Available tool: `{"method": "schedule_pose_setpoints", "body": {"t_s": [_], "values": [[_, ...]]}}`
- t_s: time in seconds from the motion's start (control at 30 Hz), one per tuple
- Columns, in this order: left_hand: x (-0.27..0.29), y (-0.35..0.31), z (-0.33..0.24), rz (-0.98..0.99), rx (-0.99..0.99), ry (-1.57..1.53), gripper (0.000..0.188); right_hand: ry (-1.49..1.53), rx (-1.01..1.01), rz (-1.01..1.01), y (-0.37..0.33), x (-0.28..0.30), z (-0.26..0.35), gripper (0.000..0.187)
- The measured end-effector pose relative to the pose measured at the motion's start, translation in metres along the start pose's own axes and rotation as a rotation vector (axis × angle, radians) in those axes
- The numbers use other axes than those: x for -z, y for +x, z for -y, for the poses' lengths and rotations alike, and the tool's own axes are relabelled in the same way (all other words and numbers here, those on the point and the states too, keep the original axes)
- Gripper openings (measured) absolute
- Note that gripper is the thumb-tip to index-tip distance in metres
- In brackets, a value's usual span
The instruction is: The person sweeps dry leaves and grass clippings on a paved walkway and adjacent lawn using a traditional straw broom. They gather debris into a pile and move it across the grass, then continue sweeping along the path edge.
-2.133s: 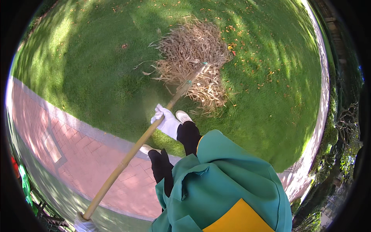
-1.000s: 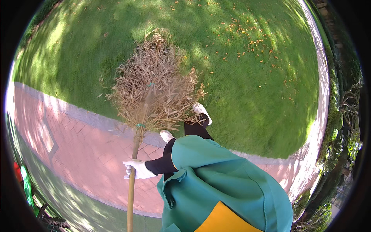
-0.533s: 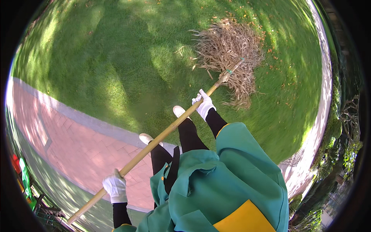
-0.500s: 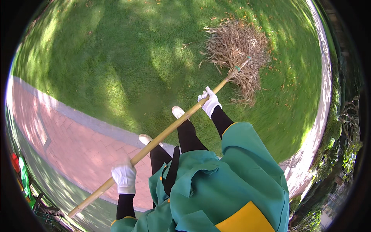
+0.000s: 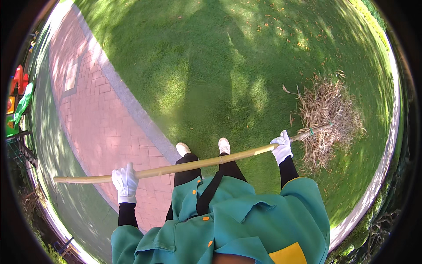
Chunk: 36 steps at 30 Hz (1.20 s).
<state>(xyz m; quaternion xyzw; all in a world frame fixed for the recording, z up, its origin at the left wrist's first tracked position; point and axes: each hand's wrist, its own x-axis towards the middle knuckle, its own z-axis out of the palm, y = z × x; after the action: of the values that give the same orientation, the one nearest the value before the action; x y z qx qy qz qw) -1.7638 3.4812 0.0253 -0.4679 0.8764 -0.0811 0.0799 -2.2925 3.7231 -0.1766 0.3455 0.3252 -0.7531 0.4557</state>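
Note:
A long bamboo broom [image 5: 211,163] lies almost level across the front of my body, its pole running from left to right. My left hand [image 5: 125,181], in a white glove, is closed round the pole near its bare left end. Closer to the bristles, my right hand [image 5: 282,147], also white-gloved, grips the pole with the thumb raised. The broom's wide head of dry brown twigs [image 5: 332,119] is bound with green ties and is over the grass at the right; I cannot tell whether it touches the ground.
Green lawn [image 5: 211,75] with scattered yellow leaves spreads ahead, patched with shade. A pink brick path [image 5: 99,119] with a grey stone edging [image 5: 127,101] passes on the left. Red and green play equipment [image 5: 22,94] stands at the far left, and a pale path [image 5: 382,176] curves at the right.
The view has turned left. The broom has swung from a slant to nearly level, its twig head moving right and nearer to me. Both hands keep their hold on the pole.

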Motion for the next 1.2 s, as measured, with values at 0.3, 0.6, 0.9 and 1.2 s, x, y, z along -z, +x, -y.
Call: {"method": "schedule_pose_setpoints", "body": {"t_s": [0.3, 0.6, 0.9, 1.2], "values": [[0.017, -0.268, 0.178, -0.061, 0.700, 0.277, 0.016, -0.337, -0.699, -0.038, 0.010, -0.147, -0.355, 0.030], [0.157, -0.425, 0.007, 0.902, 1.490, 0.522, 0.016, -1.033, -1.292, 0.126, -0.087, -0.178, -0.592, 0.021], [0.239, -0.368, -0.116, 1.688, 1.298, 0.338, 0.026, -1.196, -1.585, -0.066, -0.084, -0.154, -0.677, 0.025], [0.165, -0.164, 0.135, 0.938, 1.363, 0.205, 0.013, -0.937, -1.271, -0.084, 0.104, -0.334, -0.621, 0.023]]}}
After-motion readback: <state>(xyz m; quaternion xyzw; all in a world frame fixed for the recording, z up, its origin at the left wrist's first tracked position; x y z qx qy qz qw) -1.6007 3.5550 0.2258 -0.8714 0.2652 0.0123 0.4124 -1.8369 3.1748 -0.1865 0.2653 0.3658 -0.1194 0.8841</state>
